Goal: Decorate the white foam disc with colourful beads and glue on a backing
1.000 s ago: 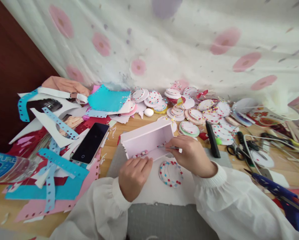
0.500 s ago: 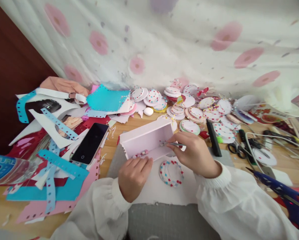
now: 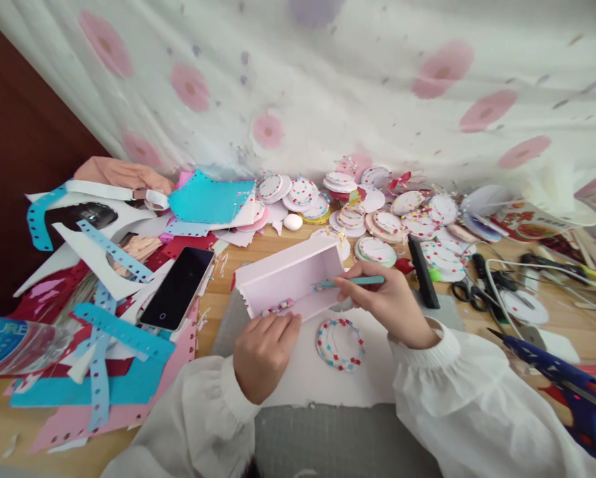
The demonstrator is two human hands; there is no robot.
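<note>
A small white box [image 3: 282, 265] lies tipped with its open side facing me, at the middle of the work area. My left hand [image 3: 266, 352] holds its near edge with closed fingers, beside a few pink and white beads [image 3: 278, 307] inside. Pinched in my right hand [image 3: 390, 302] is a pair of teal tweezers [image 3: 360, 281], its tip reaching into the box. Whether the tip holds anything is too small to tell. Below the box, a ring of red and blue beads [image 3: 340, 344] rests on a white sheet [image 3: 302, 388].
A phone [image 3: 178, 285], cut paper strips [image 3: 123, 332] and a plastic bottle [image 3: 18, 342] lie to the left. Several decorated white discs [image 3: 375, 251] line the back. Scissors [image 3: 470, 292], a black bar [image 3: 423, 272] and a blue glue gun [image 3: 567, 385] are on the right.
My right hand has turned, so the tweezers now lie flatter and show their teal side within the box. The left hand and box keep their place; the view shifts slightly.
</note>
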